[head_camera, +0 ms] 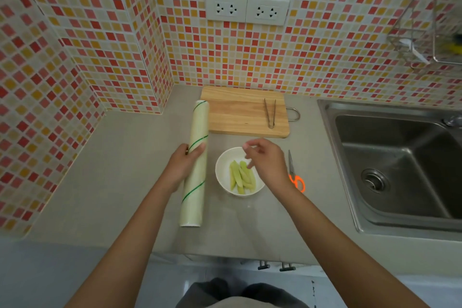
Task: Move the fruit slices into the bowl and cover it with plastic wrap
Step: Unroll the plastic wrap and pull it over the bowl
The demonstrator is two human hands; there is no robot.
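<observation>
The fruit slices (pixel 241 177) are pale green, long and narrow wedges, lying side by side in a small white bowl (pixel 222 170) that stands on the counter near its front edge. Just left of the bowl lies the plastic wrap roll (pixel 196 157), a long pale tube with thin green stripes winding round it, its far end beside the left edge of the cutting board. The left hand (pixel 183 161) grips the roll at about its middle, thumb over the top. The right hand (pixel 266 160) hovers over the bowl's right side with fingers loosely bent and spread, holding nothing that can be made out.

The grey counter (pixel 125 182) also carries a wooden cutting board (pixel 237 114) at the far side with metal tongs (pixel 270 112) on it, and orange-handled scissors (pixel 295 172) right of the bowl. A steel sink (pixel 400 162) sits at right. The walls are red, orange and cream mosaic tile, with a double socket (pixel 247 9).
</observation>
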